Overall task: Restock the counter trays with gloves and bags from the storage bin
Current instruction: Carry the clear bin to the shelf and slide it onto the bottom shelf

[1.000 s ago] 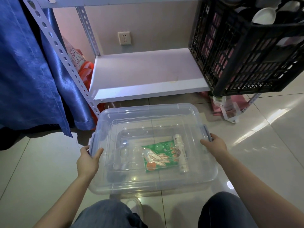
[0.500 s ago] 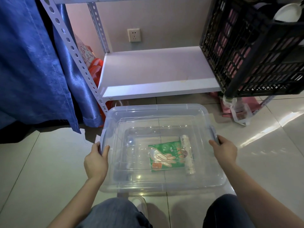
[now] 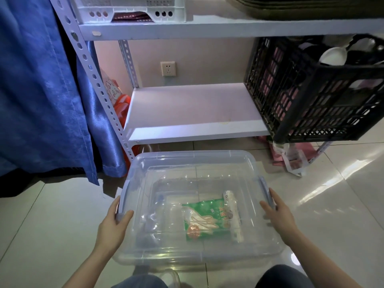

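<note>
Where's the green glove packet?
In the head view, the green glove packet lies inside the clear plastic storage bin, right of centre, left of the roll of clear bags.

We see the clear storage bin (image 3: 193, 163) on the floor (image 3: 52, 225), a green glove packet (image 3: 205, 221) flat inside, touching a bag roll (image 3: 232, 215).

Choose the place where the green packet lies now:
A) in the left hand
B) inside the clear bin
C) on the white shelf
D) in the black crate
B: the green packet shows through the clear bin, right beside a roll of bags.
</note>
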`<state>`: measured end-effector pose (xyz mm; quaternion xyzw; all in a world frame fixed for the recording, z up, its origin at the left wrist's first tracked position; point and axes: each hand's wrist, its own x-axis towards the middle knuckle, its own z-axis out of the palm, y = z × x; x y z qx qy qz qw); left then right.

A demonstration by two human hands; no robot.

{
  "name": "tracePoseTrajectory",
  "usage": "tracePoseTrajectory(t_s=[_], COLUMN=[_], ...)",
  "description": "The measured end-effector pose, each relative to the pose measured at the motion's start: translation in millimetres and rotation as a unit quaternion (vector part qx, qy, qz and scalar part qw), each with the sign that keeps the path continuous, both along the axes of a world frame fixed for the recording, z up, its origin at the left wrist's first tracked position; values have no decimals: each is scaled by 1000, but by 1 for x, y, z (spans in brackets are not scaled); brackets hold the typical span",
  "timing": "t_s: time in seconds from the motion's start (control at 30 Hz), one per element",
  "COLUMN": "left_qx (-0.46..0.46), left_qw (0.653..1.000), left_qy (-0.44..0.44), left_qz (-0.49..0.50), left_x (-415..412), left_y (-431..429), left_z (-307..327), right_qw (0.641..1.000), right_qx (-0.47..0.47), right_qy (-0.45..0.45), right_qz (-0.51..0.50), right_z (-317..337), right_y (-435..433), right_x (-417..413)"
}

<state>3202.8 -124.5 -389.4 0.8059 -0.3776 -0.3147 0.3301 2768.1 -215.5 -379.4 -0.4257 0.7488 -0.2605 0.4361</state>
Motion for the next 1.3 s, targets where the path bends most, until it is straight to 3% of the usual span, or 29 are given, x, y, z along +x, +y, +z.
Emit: tracePoseTrajectory(t_s=[0.4,0.77,1.3], left_qx=[-139,-245,-199], left_qw=[990,969,979], left_qy=[5,25,50], left_qz=[3,-6,-15], left_x=[3,-1,21], left_y=[-13,-77,-171], left_z=[137,256,227], right_qw=[985,968,974], right_qx=[-142,-226,-222], right_qy=[-102,-108,43], right_qz=[14,35,30], right_z=[125,251,222], right_y=[-18,-81,-159], right_x=[-29,-36,-3])
